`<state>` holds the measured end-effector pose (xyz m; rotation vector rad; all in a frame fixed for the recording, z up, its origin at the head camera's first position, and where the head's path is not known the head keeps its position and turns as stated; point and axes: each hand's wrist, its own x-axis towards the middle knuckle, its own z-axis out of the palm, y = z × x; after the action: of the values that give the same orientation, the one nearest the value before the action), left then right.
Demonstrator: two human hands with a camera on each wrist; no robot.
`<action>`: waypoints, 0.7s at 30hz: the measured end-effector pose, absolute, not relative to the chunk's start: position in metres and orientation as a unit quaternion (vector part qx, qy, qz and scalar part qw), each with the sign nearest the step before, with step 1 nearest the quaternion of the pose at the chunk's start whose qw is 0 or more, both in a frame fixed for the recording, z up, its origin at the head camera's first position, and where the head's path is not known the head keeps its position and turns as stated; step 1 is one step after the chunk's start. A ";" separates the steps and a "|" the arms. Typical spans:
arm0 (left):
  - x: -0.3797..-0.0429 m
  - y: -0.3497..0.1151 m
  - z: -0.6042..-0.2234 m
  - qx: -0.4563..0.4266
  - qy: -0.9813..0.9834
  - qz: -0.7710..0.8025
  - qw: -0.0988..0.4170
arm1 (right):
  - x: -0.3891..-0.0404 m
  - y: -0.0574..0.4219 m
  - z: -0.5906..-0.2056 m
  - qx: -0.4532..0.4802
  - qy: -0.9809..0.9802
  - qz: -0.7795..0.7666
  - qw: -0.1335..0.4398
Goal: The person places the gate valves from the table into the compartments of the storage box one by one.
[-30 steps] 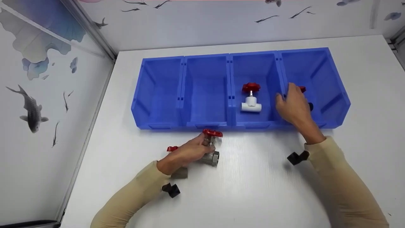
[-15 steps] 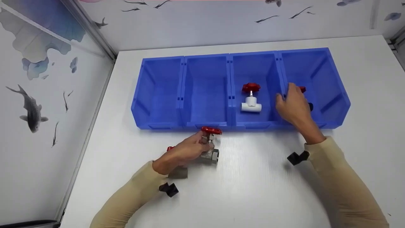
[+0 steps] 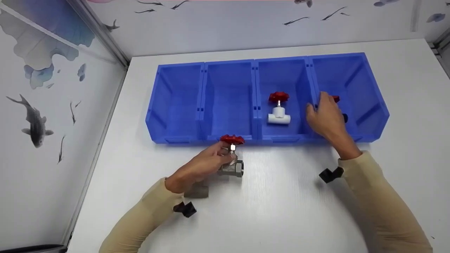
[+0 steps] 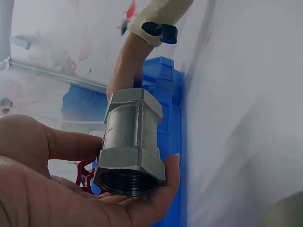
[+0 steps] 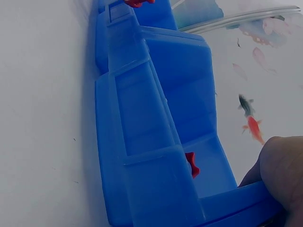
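My left hand [image 3: 202, 165] grips a metal gate valve [image 3: 232, 168] by its neck, just in front of the blue bins. Its red handwheel [image 3: 232, 139] is on top, overlapping the second bin's front lip. In the left wrist view, the valve's hexagonal threaded end [image 4: 130, 172] faces the camera, between thumb and fingers. My right hand [image 3: 327, 116] holds the divider wall between the third and fourth bins, thumb on the third bin's side. Partly hidden behind it, a red handle [image 3: 336, 98] and a black end [image 3: 345, 118] show in the fourth bin.
A white valve with a red handwheel [image 3: 278, 116] stands in the third blue bin [image 3: 284, 73]. Under the left wrist, a grey-brown pipe-like part [image 3: 197, 192] lies on the white table [image 3: 281, 211]. Printed panels [image 3: 225, 28] rise behind and to the left.
My left hand has moved slightly left and away from me, raising the gate valve so its handwheel overlaps the bin front. A red piece behind that hand has become hidden. The right hand stays still.
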<state>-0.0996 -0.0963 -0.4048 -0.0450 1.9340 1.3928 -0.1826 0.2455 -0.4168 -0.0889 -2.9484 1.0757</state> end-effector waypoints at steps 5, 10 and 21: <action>-0.099 -0.098 -0.399 -0.020 0.758 0.540 0.365 | -0.182 0.245 -0.417 -0.023 -0.939 0.344 0.006; -0.102 -0.100 -0.394 -0.010 0.756 0.546 0.360 | -0.181 0.244 -0.416 -0.023 -0.938 0.345 0.008; -0.108 -0.100 -0.392 -0.003 0.746 0.569 0.346 | -0.181 0.245 -0.416 -0.025 -0.939 0.343 -0.002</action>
<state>-0.1083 -0.0995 -0.3922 -0.0074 1.9360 1.4755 -0.1806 0.2448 -0.4163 -0.0779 -2.9541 1.0777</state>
